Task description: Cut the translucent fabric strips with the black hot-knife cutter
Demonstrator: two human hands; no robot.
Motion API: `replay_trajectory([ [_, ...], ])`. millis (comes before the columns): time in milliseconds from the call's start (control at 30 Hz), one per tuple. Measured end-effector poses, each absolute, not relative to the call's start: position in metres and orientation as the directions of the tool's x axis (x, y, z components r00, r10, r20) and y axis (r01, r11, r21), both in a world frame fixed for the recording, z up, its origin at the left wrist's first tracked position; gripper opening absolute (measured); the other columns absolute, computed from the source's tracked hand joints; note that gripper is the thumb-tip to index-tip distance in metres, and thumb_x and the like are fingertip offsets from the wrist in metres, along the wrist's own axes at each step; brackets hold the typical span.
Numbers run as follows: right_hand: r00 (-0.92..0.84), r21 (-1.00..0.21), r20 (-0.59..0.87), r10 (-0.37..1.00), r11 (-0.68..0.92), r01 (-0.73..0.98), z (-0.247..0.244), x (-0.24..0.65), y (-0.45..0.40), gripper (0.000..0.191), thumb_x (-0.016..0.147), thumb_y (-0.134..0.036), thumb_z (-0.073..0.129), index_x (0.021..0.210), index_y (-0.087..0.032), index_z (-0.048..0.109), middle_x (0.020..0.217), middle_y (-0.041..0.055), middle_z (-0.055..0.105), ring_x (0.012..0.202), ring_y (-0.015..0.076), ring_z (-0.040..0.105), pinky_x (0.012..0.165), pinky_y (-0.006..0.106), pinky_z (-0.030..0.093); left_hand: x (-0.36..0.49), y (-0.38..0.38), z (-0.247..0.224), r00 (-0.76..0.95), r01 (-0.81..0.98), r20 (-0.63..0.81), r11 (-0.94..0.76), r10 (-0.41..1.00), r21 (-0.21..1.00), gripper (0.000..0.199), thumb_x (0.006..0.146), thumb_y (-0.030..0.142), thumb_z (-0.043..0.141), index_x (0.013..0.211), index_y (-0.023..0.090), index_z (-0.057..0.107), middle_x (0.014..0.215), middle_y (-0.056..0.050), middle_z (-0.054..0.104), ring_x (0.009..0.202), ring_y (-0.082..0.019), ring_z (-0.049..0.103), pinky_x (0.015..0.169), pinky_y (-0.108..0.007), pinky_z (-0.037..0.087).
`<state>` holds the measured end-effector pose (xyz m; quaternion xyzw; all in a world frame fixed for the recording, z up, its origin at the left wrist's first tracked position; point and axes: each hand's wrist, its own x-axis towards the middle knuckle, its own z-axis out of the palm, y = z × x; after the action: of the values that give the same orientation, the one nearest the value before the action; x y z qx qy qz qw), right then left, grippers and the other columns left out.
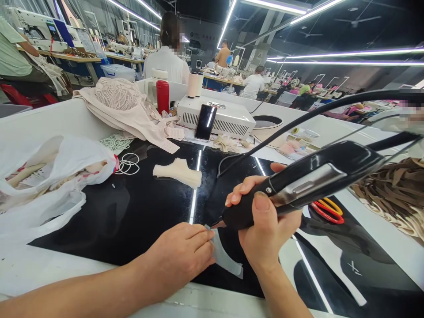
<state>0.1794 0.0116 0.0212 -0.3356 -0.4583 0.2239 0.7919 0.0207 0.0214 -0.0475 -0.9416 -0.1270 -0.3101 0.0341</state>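
Observation:
My right hand is wrapped around a black corded handheld tool with a silver lever on its side. The tool tilts down to the left, and its thin tip comes close to the fingers of my left hand. That hand is closed, its fingertips pressing on the upper end of a pale, curved, see-through piece on the black mat. Whether the tip touches the piece is hard to make out. Farther back on the mat lies a cream fabric piece.
A white plastic bag lies left, beige bras behind it. A phone leans on a white vented box near a red bottle. Right are red-and-yellow handles, a white template and brown strips. The tool's cable arches overhead.

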Motion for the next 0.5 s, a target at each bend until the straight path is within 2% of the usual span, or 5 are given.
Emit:
replay_trajectory([
  [500,0.478,-0.753,0.556,0.680,0.655,-0.055,0.0203,0.1729,0.0191,0.043,0.090,-0.030,0.073,0.125,-0.027,0.049,0.081,-0.0060,0.063,0.057,0.0113,0.061,0.056,0.030,0.053,0.0225,0.0218,-0.0499,0.778,0.264,0.597,-0.964,0.197,-0.025,0.019,0.106,0.023,0.053,0.092,0.014,0.063,0.109,-0.006,0.074,0.101,-0.017,0.069,0.085,-0.031,0.057],
])
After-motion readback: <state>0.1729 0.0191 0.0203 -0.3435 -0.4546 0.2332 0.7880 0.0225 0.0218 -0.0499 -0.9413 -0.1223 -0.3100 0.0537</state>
